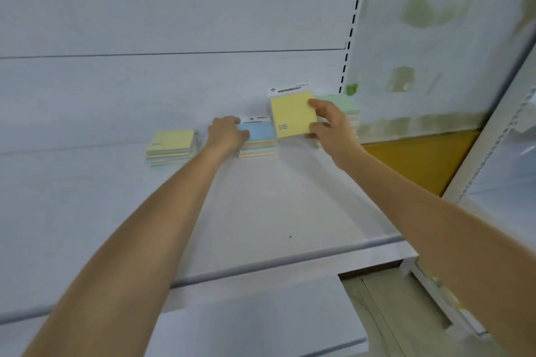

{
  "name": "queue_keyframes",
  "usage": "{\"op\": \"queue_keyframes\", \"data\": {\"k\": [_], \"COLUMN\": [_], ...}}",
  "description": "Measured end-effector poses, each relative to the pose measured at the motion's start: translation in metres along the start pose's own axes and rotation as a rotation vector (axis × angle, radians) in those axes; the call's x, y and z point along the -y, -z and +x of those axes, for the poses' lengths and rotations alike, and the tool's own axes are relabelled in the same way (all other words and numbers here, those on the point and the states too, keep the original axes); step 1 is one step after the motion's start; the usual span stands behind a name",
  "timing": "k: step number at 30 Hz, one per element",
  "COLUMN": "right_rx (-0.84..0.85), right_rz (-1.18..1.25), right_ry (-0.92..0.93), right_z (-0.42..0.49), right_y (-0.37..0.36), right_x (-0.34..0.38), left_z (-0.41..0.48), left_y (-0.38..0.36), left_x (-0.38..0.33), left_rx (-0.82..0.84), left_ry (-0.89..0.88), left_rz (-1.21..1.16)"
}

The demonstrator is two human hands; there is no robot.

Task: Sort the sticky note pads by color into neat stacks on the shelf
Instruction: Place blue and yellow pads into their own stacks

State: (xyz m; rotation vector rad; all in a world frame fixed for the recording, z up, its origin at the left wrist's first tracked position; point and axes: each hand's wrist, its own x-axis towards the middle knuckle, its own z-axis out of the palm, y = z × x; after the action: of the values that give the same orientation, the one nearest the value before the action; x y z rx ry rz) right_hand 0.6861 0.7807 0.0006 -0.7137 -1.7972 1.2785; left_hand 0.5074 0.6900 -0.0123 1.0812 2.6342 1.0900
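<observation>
Pads on shelf [261,197].
My right hand [327,124] pinches yellow pad [291,116]; left hand [229,132] rests on blue stack [259,138], grip unreadable in blur.

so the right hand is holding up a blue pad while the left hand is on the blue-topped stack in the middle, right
Not quite. The head view shows that the pad held up by the right hand is yellow, not blue. The rest stands: the left hand is on the blue-topped stack in the middle.
</observation>
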Motion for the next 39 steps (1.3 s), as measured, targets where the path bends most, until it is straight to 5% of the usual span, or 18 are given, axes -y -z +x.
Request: {"op": "queue_keyframes", "data": {"k": [6,12,15,21,31,35,39], "right_rx": [0.101,0.215,0.241,0.16,0.112,0.075,0.23], "right_rz": [0.068,0.068,0.04,-0.089,-0.712,-0.788,-0.803], "right_ry": [-0.01,-0.031,-0.034,-0.068,0.192,0.538,0.837], "right_z": [0.006,-0.006,-0.012,-0.016,-0.028,-0.032,-0.046], "right_y": [-0.035,-0.12,-0.16,-0.207,-0.225,-0.222,-0.229], "right_x": [0.002,0.019,0.027,0.033,0.018,0.021,0.027], "left_z": [-0.026,-0.056,-0.063,-0.059,-0.059,-0.059,-0.058], "left_y": [0.046,0.111,0.132,0.135,0.132,0.131,0.13], "left_x": [0.033,0.11,0.148,0.182,0.185,0.185,0.187], "left_rx": [-0.206,-0.312,-0.237,0.178,0.171,0.151,0.136], "left_ry": [-0.241,-0.202,-0.087,0.04,0.016,0.006,-0.002], "left_rz": [0.093,0.185,0.229,0.493,0.529,0.535,0.531]}}
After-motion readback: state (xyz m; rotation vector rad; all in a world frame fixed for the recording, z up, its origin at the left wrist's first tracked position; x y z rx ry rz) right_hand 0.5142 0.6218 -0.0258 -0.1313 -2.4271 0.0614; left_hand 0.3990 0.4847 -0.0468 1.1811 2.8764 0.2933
